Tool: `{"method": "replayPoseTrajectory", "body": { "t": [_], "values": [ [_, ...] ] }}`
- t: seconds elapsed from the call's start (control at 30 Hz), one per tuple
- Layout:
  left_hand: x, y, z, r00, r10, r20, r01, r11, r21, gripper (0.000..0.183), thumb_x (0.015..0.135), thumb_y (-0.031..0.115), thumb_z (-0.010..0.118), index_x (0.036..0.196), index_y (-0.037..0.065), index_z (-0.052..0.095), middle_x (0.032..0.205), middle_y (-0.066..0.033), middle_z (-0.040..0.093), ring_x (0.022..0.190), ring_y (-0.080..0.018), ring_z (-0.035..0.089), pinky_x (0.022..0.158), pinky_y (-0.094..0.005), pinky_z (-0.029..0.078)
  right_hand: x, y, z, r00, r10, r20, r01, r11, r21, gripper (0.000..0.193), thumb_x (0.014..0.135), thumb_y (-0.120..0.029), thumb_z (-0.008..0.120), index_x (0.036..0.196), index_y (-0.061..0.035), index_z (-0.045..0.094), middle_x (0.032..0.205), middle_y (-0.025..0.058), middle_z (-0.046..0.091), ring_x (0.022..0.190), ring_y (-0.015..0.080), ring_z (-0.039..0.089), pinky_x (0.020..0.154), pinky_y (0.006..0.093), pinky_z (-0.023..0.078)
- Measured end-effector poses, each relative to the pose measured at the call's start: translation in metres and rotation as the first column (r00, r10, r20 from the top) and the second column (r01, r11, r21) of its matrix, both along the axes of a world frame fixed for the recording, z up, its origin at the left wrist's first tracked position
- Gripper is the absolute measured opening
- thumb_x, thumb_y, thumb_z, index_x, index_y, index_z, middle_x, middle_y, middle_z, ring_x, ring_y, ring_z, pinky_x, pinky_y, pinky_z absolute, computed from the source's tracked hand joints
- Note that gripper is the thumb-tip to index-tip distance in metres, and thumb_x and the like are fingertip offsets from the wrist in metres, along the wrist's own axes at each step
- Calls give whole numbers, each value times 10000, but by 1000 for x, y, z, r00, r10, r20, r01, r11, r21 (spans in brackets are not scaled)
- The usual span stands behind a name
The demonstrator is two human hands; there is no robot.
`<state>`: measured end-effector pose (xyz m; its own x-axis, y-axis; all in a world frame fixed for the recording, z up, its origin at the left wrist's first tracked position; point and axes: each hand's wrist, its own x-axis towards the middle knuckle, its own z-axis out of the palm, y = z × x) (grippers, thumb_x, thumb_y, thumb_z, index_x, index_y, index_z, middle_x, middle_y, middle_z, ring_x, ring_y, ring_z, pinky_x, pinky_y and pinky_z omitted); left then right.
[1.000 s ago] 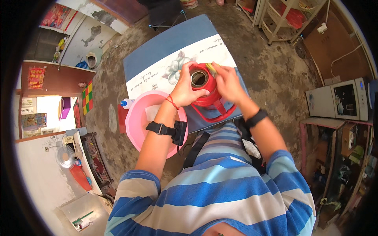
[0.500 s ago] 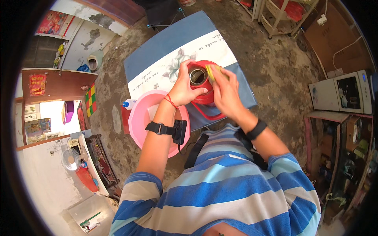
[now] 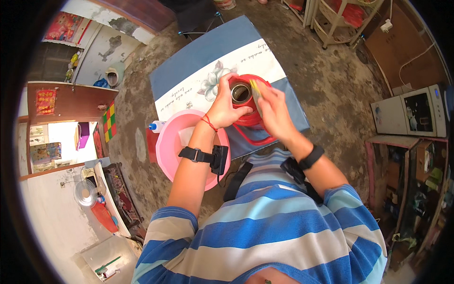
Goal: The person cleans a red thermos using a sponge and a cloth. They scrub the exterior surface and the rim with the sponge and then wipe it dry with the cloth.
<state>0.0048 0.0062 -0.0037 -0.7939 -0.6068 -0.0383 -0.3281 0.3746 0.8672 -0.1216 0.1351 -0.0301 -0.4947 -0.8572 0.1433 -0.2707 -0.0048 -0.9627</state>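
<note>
A red thermos jug (image 3: 249, 118) with a round metal-rimmed mouth and a looped red handle stands over the near part of the table. My left hand (image 3: 224, 105) is closed around its left side, the thumb lying below the mouth. A yellow sponge (image 3: 256, 90), with a greyish face, is pinched in my right hand (image 3: 276, 111) and pressed to the jug's right side. The fingertips behind the sponge are partly hidden. A pink basin (image 3: 166, 158) sits just left of the jug, beneath my left forearm.
The table wears a blue and white flowered cloth (image 3: 198, 57). A small white bottle with a blue cap (image 3: 157, 126) stands beside the basin. A wheeled shelf rack (image 3: 326, 28) is at the far right, and a white cabinet appliance (image 3: 410, 112) at the right.
My right hand and the sponge have shifted slightly along the jug's right side, the sponge now tilted more upright. The left hand keeps its hold.
</note>
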Motion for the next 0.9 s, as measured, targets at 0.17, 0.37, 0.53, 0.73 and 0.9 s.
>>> {"method": "replayPoseTrajectory", "body": {
  "t": [0.17,0.37,0.53,0.73,0.9],
  "values": [
    [-3,1,0,1000,-13,-6,13,1000,-11,969,632,72,858,1368,35,228,1317,-209,415,1278,-322,436,1083,-394,369,-23,-35,-20,937,245,248,-221,968,-123,433,934,-121,457,1357,-60,530,1314,195,559,1235,356,429,1083,419,327],
    [-1,2,7,999,16,-39,-17,1000,-8,995,656,142,868,1414,35,234,1350,-205,421,1290,-292,428,1090,-380,355,1,41,-2,979,149,-141,-153,988,-18,477,915,-62,482,1393,-58,497,1371,166,519,1269,316,415,1093,389,318],
    [3,-5,-4,970,130,-206,12,820,572,505,1020,268,498,1432,21,344,1353,-86,479,1233,-160,465,1052,-310,377,-28,19,15,743,194,640,-205,977,-59,372,974,-85,422,1302,47,536,1138,56,645,999,119,583,906,252,436],
    [-16,8,-31,898,356,-259,-184,838,513,344,1037,216,438,1304,1,472,1228,-93,565,1132,-148,524,989,-304,424,11,20,4,982,42,-183,-26,995,92,371,934,-73,482,1288,26,533,1177,214,591,1119,340,506,972,384,400],
    [-18,5,-32,943,287,-166,-216,912,349,358,975,220,583,1237,-21,537,1144,-94,637,1060,-147,581,930,-295,462,23,41,5,918,67,-391,-58,998,35,449,912,-21,506,1357,30,483,1292,240,536,1228,389,427,1049,430,357]
  ]
}}
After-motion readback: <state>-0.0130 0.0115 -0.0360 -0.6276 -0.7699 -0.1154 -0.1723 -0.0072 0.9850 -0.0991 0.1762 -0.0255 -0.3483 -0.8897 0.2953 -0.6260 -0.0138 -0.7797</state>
